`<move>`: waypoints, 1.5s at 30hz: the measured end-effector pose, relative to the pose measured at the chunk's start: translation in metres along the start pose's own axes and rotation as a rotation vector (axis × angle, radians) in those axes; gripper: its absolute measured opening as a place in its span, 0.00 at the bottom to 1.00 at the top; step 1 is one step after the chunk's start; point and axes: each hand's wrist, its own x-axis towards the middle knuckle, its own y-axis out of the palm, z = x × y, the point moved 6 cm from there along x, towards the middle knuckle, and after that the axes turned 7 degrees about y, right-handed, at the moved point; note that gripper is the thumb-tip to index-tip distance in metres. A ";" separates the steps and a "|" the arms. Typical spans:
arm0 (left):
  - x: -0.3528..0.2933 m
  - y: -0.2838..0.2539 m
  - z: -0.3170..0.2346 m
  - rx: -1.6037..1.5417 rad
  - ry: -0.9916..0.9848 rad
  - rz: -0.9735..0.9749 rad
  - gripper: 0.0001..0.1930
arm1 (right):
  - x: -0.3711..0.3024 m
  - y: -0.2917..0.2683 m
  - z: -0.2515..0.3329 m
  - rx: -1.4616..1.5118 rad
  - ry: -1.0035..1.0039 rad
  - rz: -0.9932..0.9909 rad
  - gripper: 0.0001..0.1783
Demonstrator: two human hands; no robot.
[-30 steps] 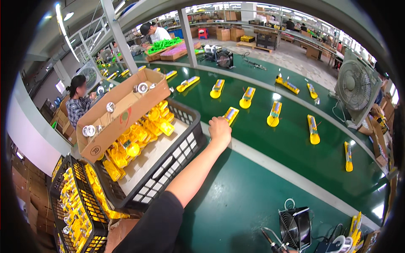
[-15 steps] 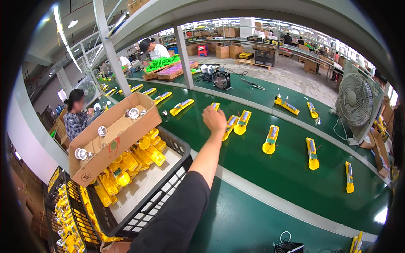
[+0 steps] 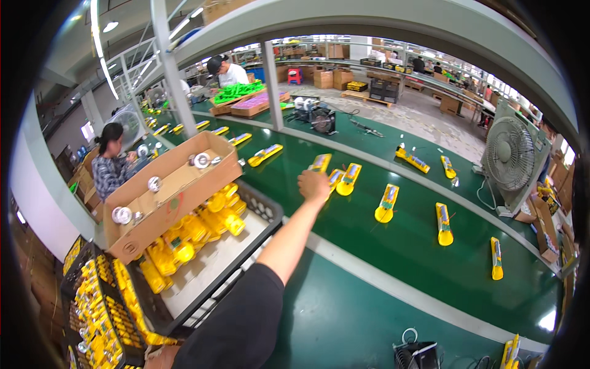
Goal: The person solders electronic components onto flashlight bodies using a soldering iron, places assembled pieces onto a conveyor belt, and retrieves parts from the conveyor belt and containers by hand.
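A glossy green surface (image 3: 393, 249) runs across the middle of the view. At its near left side stands a black crate (image 3: 265, 206), and a brown carton (image 3: 196, 190) sits across the crate's far side. A grey fan (image 3: 510, 154) stands at the far right. The left hand (image 3: 313, 186) reaches over the surface, its fingers grasping the near end of a yellow piece (image 3: 320, 162); the fingertips are mostly hidden. That piece points away from the person, just beside two similar ones (image 3: 348, 178). Silvery round parts (image 3: 200, 161) lie in the carton.
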 end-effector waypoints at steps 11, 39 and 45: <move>-0.343 -0.240 0.051 -0.117 0.532 0.434 0.24 | -0.024 -0.009 0.033 -0.013 -0.096 -0.340 0.19; -0.297 -0.315 0.198 0.180 0.256 0.405 0.06 | -0.036 0.022 0.022 0.015 -0.214 -0.186 0.20; -0.296 -0.333 0.175 0.111 0.339 0.352 0.03 | -0.037 0.021 0.014 0.017 -0.201 -0.238 0.20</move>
